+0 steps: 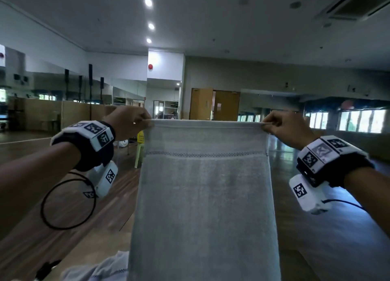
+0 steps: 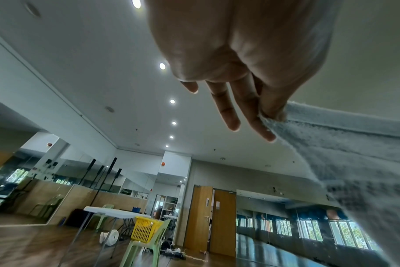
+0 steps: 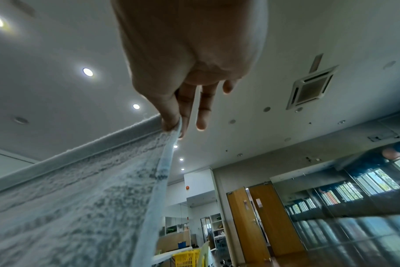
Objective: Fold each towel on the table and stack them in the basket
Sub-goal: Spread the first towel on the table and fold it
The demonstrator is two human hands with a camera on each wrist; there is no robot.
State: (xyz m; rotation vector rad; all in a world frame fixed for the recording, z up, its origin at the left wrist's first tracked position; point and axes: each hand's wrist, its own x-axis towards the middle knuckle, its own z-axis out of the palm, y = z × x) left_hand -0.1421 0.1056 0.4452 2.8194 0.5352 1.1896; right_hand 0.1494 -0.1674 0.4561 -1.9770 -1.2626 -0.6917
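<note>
A pale grey towel hangs full length in front of me, held up by its two top corners. My left hand pinches the top left corner, and in the left wrist view the thumb and forefinger of that left hand clamp the towel while the other fingers point out straight. My right hand pinches the top right corner; the right wrist view shows the same right hand pinching the towel. A yellow basket sits on a green chair far ahead. Another crumpled towel lies at the bottom edge.
A white folding table stands behind the basket, with a white fan on the wooden floor beside it. Mirrored walls run along both sides of the hall. Wooden double doors are at the back.
</note>
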